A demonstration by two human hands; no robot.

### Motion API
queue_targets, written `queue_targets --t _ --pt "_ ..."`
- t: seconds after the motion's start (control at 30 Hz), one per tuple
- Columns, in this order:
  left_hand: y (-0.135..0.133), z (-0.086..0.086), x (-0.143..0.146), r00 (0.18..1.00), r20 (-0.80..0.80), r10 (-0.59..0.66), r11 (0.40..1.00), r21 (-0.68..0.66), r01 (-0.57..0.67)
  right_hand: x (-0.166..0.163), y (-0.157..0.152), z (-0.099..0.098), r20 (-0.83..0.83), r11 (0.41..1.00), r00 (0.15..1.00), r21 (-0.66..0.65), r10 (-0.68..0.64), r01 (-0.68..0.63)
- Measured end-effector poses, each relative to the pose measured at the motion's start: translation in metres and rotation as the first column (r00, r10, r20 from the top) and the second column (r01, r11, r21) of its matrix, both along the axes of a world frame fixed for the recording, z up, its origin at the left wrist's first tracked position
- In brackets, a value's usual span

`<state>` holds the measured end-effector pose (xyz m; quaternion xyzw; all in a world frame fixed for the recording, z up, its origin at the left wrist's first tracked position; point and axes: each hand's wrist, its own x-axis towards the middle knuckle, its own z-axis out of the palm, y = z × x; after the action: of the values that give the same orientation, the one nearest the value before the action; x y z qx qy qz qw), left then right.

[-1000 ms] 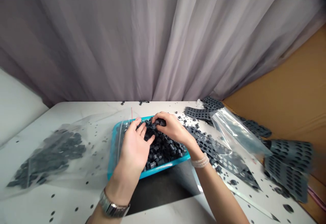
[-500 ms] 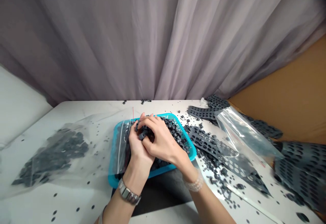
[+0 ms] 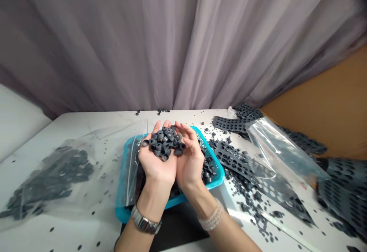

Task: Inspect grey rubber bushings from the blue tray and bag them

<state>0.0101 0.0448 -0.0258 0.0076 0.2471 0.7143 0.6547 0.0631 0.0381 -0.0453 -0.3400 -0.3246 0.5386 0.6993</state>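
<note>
Left hand (image 3: 158,167) and right hand (image 3: 191,165) lay together, loosely cupped, cradling dark grey pieces (image 3: 164,139), small, hollow, heaped.

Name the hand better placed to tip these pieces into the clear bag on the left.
Likely the left hand: most cupped pieces rest on it, and it sits nearer that bag than the right hand.

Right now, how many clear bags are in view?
2: the left bag, containing dark pieces and overlapping the blue basket; the right bag, among perforated strips. More may be hidden.
</note>
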Motion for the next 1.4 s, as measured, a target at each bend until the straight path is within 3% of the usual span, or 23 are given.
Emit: queue_targets --t 0.23,0.5,0.7,1.13,1.4 --pt "-0.004 0.002 0.003 0.994 -0.098 0.036 0.997 0.074 -0.029 0.003 0.000 0.008 -0.394 0.978 0.919 -0.180 0.026 -0.105" --pt "-0.008 0.010 0.004 0.988 -0.088 0.126 0.988 0.101 -0.117 0.007 0.001 0.011 -0.547 0.971 0.825 -0.083 0.144 -0.225" --pt "-0.007 0.008 0.004 0.984 -0.101 0.150 0.987 0.077 -0.142 0.008 0.003 0.008 -0.581 0.960 0.798 -0.096 0.159 -0.262" --pt "-0.007 0.014 0.000 0.984 -0.060 0.171 0.985 0.023 -0.170 0.010 -0.001 0.008 -0.480 0.946 0.822 0.055 0.305 -0.319" --pt "-0.008 0.012 0.001 0.975 -0.095 0.201 0.980 0.027 -0.199 0.009 -0.001 0.012 -0.544 0.941 0.786 0.020 0.295 -0.339"
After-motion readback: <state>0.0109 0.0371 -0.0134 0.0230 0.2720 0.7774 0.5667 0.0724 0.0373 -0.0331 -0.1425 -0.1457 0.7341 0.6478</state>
